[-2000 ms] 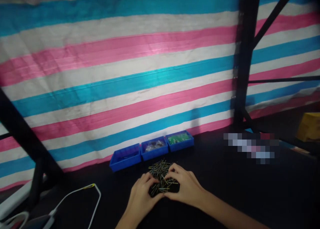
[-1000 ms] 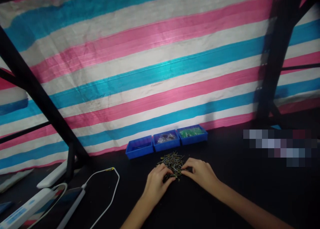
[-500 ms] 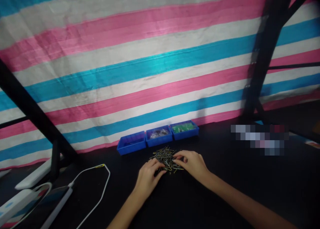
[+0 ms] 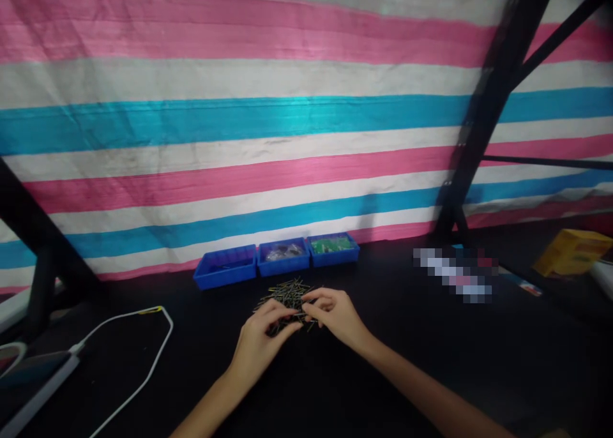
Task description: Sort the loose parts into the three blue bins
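A loose pile of thin, short sticks (image 4: 286, 291), dark, silvery and yellowish, lies on the black table; they look like pins or screws, too small to tell. At the pile's near left edge is my left hand (image 4: 261, 332), its thumb and index finger apart, with nothing plain between them. My right hand (image 4: 332, 313) bends over the right side of the pile, fingers pinched on what looks like one thin stick pointing toward the left fingertips. Both hands cover part of the pile.
Behind the pile stand a blue bin (image 4: 225, 273) with a few thin pieces, a blue bin with clear plastic bags (image 4: 283, 251) and one with green pieces (image 4: 331, 243). A white cable (image 4: 156, 361) lies left. A yellow box (image 4: 572, 251) is at far right.
The view has turned to the right, so everything sits further left. My right hand has come closer to my left, and the fingertips of both nearly meet over the pile.
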Demonstrator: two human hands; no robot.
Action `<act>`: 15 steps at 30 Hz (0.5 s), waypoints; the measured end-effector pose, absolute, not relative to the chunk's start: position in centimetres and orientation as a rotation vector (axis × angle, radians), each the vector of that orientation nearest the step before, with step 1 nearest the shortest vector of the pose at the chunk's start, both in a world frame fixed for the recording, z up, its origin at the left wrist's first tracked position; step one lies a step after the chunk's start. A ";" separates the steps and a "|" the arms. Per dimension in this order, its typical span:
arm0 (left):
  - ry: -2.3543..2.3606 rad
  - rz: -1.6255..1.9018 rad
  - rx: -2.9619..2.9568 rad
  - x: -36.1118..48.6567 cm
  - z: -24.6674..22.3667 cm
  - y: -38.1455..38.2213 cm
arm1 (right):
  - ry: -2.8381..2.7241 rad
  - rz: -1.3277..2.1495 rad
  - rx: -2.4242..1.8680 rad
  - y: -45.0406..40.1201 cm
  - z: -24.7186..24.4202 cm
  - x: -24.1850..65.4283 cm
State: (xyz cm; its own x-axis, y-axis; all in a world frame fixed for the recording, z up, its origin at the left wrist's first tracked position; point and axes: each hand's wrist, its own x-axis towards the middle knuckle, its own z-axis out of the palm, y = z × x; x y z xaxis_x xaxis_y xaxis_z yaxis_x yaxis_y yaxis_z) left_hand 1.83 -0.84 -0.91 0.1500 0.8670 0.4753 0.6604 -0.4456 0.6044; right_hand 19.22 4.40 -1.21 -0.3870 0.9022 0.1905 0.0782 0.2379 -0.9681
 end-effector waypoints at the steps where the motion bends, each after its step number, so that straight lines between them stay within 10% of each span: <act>1: 1.478 1.196 2.151 2.0 -0.8 -1.0 | -1.676 1.280 -0.907 4.3 -1.2 19.2; 15: 1.466 1.435 2.044 2.2 -0.1 -1.6 | -1.780 1.258 -0.863 2.9 -0.7 18.5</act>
